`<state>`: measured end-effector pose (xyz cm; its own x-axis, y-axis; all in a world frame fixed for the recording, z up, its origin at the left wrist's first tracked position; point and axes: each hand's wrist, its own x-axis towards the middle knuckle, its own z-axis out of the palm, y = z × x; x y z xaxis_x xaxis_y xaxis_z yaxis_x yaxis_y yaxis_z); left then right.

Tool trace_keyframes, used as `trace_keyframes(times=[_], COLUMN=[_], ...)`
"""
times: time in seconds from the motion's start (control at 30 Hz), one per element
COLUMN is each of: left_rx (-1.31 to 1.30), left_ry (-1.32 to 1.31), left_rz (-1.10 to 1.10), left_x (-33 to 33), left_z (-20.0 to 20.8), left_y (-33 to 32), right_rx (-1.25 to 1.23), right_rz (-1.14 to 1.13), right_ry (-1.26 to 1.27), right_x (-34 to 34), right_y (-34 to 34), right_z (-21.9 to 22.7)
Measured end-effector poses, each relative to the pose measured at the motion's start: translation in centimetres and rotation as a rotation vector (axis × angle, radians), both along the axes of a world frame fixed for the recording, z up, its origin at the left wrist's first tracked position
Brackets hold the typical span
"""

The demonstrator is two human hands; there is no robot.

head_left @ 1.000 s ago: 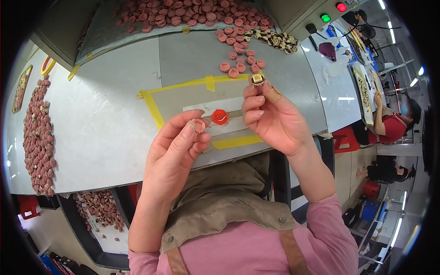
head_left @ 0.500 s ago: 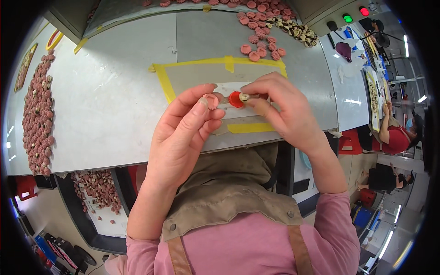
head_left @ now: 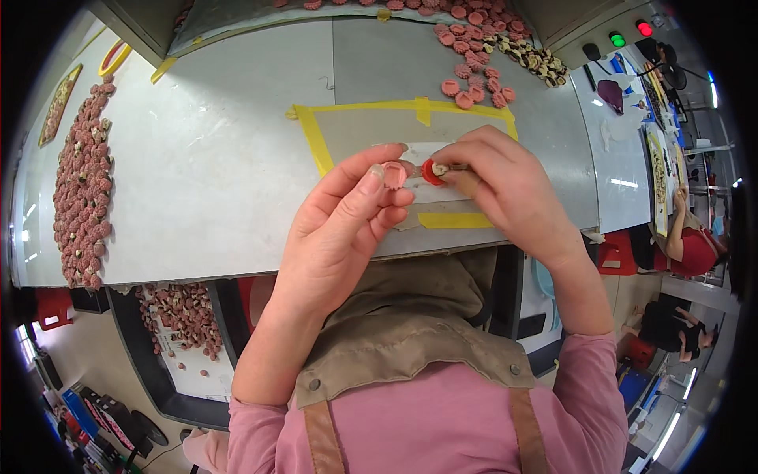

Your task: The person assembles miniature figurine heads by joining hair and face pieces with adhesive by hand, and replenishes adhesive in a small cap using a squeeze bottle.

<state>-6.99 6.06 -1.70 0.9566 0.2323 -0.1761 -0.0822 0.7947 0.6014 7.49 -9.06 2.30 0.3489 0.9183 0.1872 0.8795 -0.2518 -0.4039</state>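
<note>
My left hand (head_left: pixel 335 225) is raised over the table, palm partly turned up. Thumb and fingertips pinch a small pink fluted cup-shaped piece (head_left: pixel 395 176), its hollow side facing me. Opposite it, my right hand (head_left: pixel 509 182) comes in from the right with its fingers closed on a small cream-and-dark piece (head_left: pixel 440 169). Right behind that piece shows a round red cap-like dish (head_left: pixel 430 173), partly covered by the fingers; whether they touch it I cannot tell. The two held pieces are apart. Yellow tape (head_left: pixel 317 142) frames the work spot below my hands.
Pink fluted pieces (head_left: pixel 466 71) and cream-and-dark pieces (head_left: pixel 537 59) lie at the back right. Joined pieces (head_left: pixel 83 189) cover the table's left side. More fill an open drawer (head_left: pixel 185 316) below the edge. A tape roll (head_left: pixel 115 58) sits far left. Another person (head_left: pixel 691 245) works at right.
The whole view has shifted, so the scene sits further right. The right fingertips with the cream-and-dark piece have moved slightly nearer the red dish. The left hand still pinches the pink piece.
</note>
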Motion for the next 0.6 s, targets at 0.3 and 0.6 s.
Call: trace_keyframes(times=[0.3, 0.6], left_rx=[0.005, 0.165], left_ry=[0.019, 0.019], left_rz=[-0.022, 0.156], left_x=[0.1, 0.9], left_z=[0.2, 0.4], left_y=[0.0, -1.7], right_rx=[0.357, 0.428], right_rz=[-0.104, 0.028], right_ry=[0.741, 0.264], right_x=[-1.7, -2.1], right_y=[0.9, 1.4], right_z=[0.5, -0.3])
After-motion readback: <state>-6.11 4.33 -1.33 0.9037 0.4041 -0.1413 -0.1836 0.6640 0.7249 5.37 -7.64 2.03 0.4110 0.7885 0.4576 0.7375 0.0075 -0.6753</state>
